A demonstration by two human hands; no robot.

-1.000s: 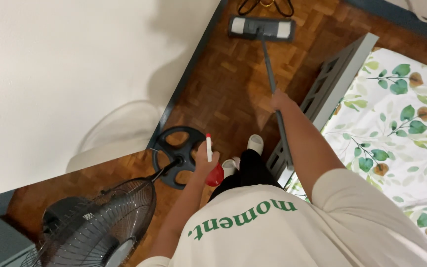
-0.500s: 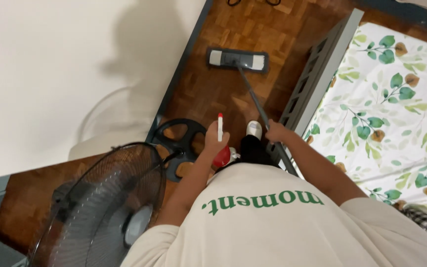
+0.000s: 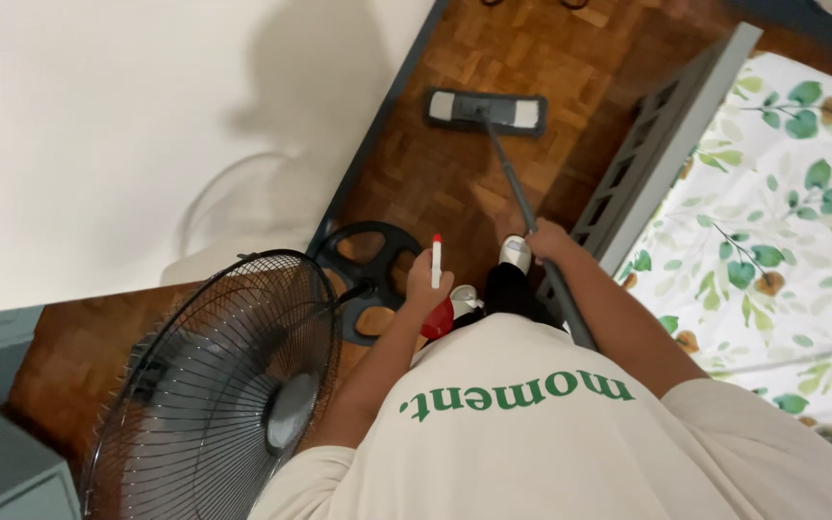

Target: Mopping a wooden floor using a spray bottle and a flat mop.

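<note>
Head view, looking down past a cream shirt (image 3: pixel 570 433). Right hand (image 3: pixel 546 241) is wrapping the mop handle (image 3: pixel 512 173), grip pressed together around the pole; the hand is sitting just beside the bed frame (image 3: pixel 647 164). Mop head (image 3: pixel 485 110) is lying flat on the parquet floor (image 3: pixel 435 173), well ahead of the frame's near end, between frame and wall skirting. Left hand (image 3: pixel 430 289) is pinching a spray bottle (image 3: pixel 437 265), white with a red tip and a red body below the fist, held upright near the fan base (image 3: pixel 368 260). Standing fan (image 3: pixel 219 385) is tilting at the far side from the frame.

Judgement: mopping well here means keeping the pad flat, stroking parallel to the frame, and steering wide of the fan base.
</note>
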